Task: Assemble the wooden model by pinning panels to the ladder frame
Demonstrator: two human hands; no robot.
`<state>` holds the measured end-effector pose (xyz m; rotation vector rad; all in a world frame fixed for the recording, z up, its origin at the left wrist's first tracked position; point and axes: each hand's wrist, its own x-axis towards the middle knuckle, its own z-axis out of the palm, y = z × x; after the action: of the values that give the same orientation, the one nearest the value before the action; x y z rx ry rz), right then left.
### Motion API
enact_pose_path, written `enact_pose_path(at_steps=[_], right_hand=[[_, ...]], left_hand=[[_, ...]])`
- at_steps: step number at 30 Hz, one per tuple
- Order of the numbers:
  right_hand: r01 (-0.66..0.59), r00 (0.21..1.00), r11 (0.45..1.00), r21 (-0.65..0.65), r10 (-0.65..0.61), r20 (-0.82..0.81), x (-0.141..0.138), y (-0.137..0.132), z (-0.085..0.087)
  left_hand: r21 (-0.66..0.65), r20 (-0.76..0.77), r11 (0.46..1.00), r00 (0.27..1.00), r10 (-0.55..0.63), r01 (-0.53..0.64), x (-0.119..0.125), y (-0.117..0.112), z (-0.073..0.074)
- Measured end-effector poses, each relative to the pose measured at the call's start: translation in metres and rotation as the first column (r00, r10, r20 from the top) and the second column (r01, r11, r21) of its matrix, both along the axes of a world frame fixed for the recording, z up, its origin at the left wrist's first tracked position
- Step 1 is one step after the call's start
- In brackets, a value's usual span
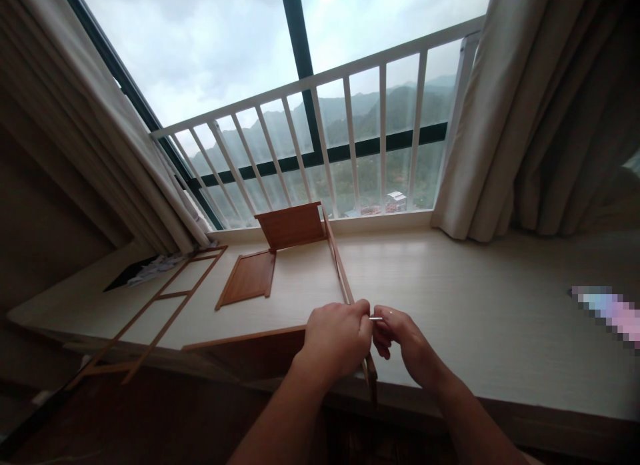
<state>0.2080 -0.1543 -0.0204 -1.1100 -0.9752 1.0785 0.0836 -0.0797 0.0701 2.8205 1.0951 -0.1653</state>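
Note:
My left hand (337, 338) is closed around a narrow wooden side frame (336, 258) that runs back toward the window. A brown wooden panel (291, 225) stands joined at the frame's far end. Another wooden panel (250, 355) meets the frame near my left hand, at the front edge. Just right of the frame, my right hand (400, 331) pinches a thin silver metal rod (376, 318) that points at the frame beside my left fingers. Whether the rod is a hex key or a screw I cannot tell.
A loose wooden panel (247, 278) lies flat on the pale sill (450, 285). Left of it, a ladder-like wooden frame (173, 295) juts over the front edge. White crumpled plastic (157, 268) lies farther left. A white railing (350, 141) and curtains (485, 118) border the window.

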Motion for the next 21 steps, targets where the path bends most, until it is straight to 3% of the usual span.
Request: enact_pose_path(at_steps=[6, 21], right_hand=[[-0.075, 0.997, 0.996, 0.058, 0.076, -0.016, 0.0032, -0.0006, -0.0040], [-0.003, 0.996, 0.997, 0.077, 0.010, -0.086, -0.0017, 0.0042, -0.0073]], left_hand=[[0.008, -0.009, 1.000, 1.000, 0.003, -0.002, 0.0009, -0.0016, 0.0007], [0.021, 0.013, 1.000, 1.000, 0.011, -0.011, -0.0008, -0.0008, -0.0013]])
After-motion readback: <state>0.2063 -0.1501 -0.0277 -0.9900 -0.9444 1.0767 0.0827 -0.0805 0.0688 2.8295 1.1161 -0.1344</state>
